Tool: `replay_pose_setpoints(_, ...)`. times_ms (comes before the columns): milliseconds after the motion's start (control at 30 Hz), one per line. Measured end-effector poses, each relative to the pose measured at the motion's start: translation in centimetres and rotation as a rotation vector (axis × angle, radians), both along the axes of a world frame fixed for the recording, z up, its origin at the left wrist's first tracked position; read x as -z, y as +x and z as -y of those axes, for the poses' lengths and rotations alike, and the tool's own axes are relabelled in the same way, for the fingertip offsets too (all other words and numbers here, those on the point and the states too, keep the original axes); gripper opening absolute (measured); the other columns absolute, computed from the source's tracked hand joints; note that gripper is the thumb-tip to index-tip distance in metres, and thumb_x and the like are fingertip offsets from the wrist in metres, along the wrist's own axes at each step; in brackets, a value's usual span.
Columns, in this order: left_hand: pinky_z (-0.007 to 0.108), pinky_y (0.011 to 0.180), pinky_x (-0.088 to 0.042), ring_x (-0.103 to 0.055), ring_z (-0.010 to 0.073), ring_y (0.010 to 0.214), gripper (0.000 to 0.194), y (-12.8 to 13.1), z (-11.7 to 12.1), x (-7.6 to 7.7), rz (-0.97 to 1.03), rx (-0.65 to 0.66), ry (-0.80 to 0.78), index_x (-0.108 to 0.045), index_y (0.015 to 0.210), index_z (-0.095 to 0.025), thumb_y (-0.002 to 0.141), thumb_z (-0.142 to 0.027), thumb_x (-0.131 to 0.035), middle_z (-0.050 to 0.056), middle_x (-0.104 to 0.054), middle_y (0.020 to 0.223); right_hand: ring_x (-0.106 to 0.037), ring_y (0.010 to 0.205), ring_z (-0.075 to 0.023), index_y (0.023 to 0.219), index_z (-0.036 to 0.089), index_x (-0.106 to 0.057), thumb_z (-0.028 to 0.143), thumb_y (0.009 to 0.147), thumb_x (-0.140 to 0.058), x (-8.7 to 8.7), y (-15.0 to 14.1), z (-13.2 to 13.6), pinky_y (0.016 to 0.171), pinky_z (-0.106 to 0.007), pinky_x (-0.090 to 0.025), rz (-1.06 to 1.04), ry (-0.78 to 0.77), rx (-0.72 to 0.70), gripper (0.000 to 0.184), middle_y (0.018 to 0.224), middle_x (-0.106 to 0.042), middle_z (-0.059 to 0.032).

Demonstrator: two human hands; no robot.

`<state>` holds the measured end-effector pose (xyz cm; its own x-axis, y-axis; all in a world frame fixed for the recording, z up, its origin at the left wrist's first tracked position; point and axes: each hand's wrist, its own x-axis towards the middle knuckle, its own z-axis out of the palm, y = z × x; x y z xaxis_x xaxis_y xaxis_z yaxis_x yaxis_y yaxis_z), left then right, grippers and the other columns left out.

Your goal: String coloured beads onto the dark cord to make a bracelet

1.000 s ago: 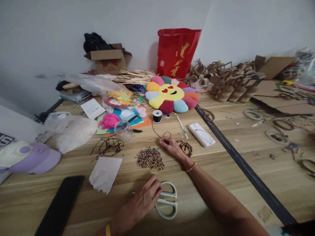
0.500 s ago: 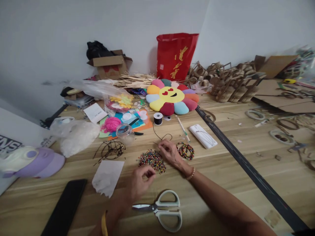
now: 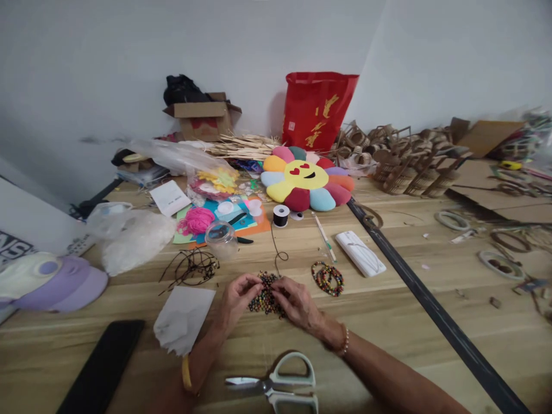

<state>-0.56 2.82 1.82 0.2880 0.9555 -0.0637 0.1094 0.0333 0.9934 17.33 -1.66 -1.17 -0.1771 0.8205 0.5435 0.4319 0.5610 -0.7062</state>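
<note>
Above a pile of small multicoloured beads (image 3: 265, 302), both hands are close together. My right hand (image 3: 297, 302) is closed in a pinch on a thin black cord (image 3: 282, 255), which runs back in a loop to a black spool (image 3: 280, 217). On the other side of the beads, my left hand (image 3: 237, 299) pinches thumb and forefinger together; what is between them is too small to make out. Scissors (image 3: 291, 378) with pale handles lie nearer me, blades partly apart. Strung bead bracelets (image 3: 328, 279) rest to the right of my right hand.
At left are tangled black cords (image 3: 194, 266), torn white paper (image 3: 183, 319), a black phone-like slab (image 3: 106, 368) and a clear jar (image 3: 221, 237). A white power bank (image 3: 360, 253) lies at right. Behind are a flower cushion (image 3: 306, 178) and a red bag (image 3: 319, 112).
My left hand has left the scissors and moved up to the beads. My right hand has drawn the cord nearer, over the pile. The view has shifted slightly.
</note>
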Motion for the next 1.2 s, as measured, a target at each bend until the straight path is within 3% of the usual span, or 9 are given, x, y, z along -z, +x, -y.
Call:
replay_pose_setpoints(200,0.028,0.07,-0.052,-0.064,0.0172,0.072,0.02,0.0,0.2,0.8,0.048,0.112,-0.059,-0.067,0.078,-0.015,0.066,-0.029,-0.074,0.004,-0.07,0.075,-0.062,0.07,-0.0155,0.096,0.02,-0.06,0.023,0.099,-0.045,-0.1,0.3,-0.2,0.063,-0.025,-0.049,0.056,0.05,-0.073,0.016,0.08,-0.066,-0.0057)
replay_pose_setpoints(400,0.025,0.065,-0.048,-0.061,0.0151,0.067,0.023,0.3,0.7,0.7,0.058,0.18,-0.083,-0.064,0.075,-0.015,0.062,-0.028,-0.079,0.002,-0.067,0.07,-0.062,0.072,-0.0178,0.097,0.021,-0.06,0.022,0.098,-0.046,0.2,0.6,-0.3,0.064,-0.027,-0.049,0.16,0.026,-0.055,0.015,0.082,-0.067,-0.0067)
replay_pose_setpoints(633,0.021,0.052,-0.039,-0.048,0.0117,0.055,0.022,0.5,1.1,0.9,-0.031,0.108,0.04,-0.064,0.068,-0.015,0.073,-0.036,-0.069,-0.001,-0.057,0.059,-0.063,0.074,-0.0195,0.094,0.022,-0.062,0.02,0.097,-0.047,0.2,0.5,-0.1,0.065,-0.029,-0.049,0.279,0.029,-0.019,0.016,0.083,-0.068,-0.0073)
replay_pose_setpoints(767,0.022,0.056,-0.043,-0.052,0.0134,0.06,0.02,0.3,1.0,0.9,-0.026,0.052,0.084,-0.066,0.07,-0.015,0.074,-0.035,-0.067,0.0,-0.059,0.062,-0.064,0.077,-0.0201,0.1,0.021,-0.063,0.02,0.097,-0.048,0.1,0.7,-0.2,0.066,-0.029,-0.05,0.285,0.037,-0.011,0.015,0.088,-0.069,-0.0084)
replay_pose_setpoints(933,0.025,0.063,-0.048,-0.057,0.0153,0.065,0.02,0.0,0.9,-0.1,0.008,-0.034,0.144,-0.067,0.068,-0.016,0.073,-0.035,-0.069,0.002,-0.064,0.068,-0.064,0.075,-0.0184,0.104,0.02,-0.062,0.019,0.098,-0.044,0.4,1.7,-1.0,0.066,-0.028,-0.051,0.301,0.03,0.048,0.019,0.089,-0.067,-0.0083)
replay_pose_setpoints(1200,0.023,0.061,-0.05,-0.06,0.015,0.066,0.017,-0.6,0.9,-0.7,0.093,-0.184,0.069,-0.068,0.07,-0.016,0.069,-0.033,-0.072,0.002,-0.067,0.069,-0.062,0.078,-0.0185,0.103,0.02,-0.064,0.016,0.098,-0.042,0.1,3.0,-1.8,0.07,-0.029,-0.052,0.297,0.026,0.059,0.022,0.091,-0.064,-0.0084)
